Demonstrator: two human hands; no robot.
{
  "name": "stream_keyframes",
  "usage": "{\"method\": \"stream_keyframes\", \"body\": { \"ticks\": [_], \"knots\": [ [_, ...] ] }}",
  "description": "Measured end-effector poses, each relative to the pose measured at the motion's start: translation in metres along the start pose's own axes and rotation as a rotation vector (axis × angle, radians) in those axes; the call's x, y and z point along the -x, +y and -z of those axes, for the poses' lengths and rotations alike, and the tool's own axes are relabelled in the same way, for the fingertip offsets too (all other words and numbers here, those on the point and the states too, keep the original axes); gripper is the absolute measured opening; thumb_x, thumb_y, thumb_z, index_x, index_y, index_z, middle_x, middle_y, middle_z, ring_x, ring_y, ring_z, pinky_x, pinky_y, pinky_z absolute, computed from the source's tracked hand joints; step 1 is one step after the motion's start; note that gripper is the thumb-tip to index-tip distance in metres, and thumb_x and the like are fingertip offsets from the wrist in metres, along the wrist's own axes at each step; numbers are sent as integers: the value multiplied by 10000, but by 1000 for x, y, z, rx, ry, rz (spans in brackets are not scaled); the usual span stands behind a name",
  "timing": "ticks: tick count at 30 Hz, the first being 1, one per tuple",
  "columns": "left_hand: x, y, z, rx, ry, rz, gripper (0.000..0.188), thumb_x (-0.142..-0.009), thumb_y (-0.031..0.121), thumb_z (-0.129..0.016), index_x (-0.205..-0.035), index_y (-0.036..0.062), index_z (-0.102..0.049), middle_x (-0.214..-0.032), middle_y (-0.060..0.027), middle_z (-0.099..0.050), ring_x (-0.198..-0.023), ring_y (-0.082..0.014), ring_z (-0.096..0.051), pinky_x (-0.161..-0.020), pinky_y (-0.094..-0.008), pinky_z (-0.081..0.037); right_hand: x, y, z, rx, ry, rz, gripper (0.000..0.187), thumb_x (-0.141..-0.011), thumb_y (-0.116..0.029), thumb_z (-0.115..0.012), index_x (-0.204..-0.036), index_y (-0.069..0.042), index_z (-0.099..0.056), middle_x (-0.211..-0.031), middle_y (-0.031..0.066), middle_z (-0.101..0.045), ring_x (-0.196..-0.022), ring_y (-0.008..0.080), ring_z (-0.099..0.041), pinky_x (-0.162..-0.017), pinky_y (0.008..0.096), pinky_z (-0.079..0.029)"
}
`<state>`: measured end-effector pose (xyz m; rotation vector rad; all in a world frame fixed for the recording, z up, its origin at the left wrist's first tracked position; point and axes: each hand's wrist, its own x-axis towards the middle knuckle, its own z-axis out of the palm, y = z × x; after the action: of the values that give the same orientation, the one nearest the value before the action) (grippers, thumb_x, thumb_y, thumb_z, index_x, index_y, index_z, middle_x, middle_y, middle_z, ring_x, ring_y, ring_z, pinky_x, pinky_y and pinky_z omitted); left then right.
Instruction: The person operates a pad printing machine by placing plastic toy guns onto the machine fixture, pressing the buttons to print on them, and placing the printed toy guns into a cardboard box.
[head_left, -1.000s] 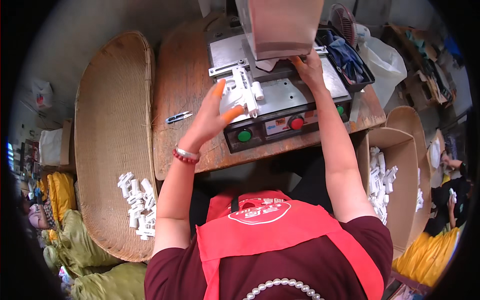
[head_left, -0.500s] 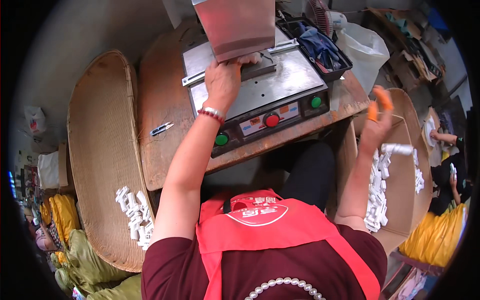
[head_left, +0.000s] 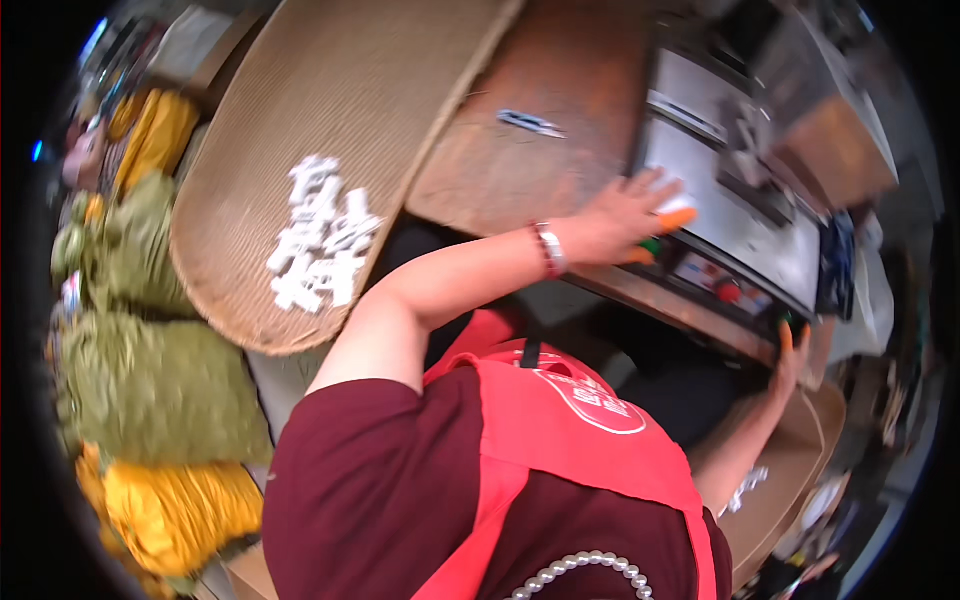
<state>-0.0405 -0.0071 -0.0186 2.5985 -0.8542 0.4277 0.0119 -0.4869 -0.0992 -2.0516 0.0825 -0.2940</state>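
At left, we find white parts point(head_left: 318, 240) heaped in the woven basket point(head_left: 370, 80); snips point(head_left: 530, 123) lie on the bench point(head_left: 480, 190). The left hand point(head_left: 625, 225), its grip spread, is at the machine's point(head_left: 770, 235) left green button point(head_left: 650, 246); contact is unconfirmed. The right hand point(head_left: 787, 365), fingers extended and apart, is beside the right green button point(head_left: 787, 319). We judge the step in hand as two-handed button operation; pressing calls for fingers clear of the plate. The red apron point(head_left: 590, 465) bears white lettering; control-panel labels point(head_left: 695, 268) are too blurred to read.
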Motion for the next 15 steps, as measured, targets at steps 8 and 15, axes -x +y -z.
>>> {"method": "stream_keyframes", "body": {
  "ticks": [8,15],
  "knots": [
    [247,-219,89,-265,475,831,327,-776,-34,-519,-1072,-5,-656,-1054,-198,-651,-976,-347,-615,-850,-415,-494,13,-21,-1,-156,-72,-104,476,-920,-150,-617,-1345,-10,-456,-1259,52,-533,-1148,160,-480,-1009,292,-333],
    [503,-350,79,-236,211,1796,611,-818,259,-666,-1323,25,-415,-1180,-266,-604,-1111,-399,-586,-911,-467,-483,0,2,17,-342,9,-164,520,-928,-77,-580,-1416,-49,-402,-1300,45,-512,-1189,165,-474,-1034,288,-326]
  ]
}}
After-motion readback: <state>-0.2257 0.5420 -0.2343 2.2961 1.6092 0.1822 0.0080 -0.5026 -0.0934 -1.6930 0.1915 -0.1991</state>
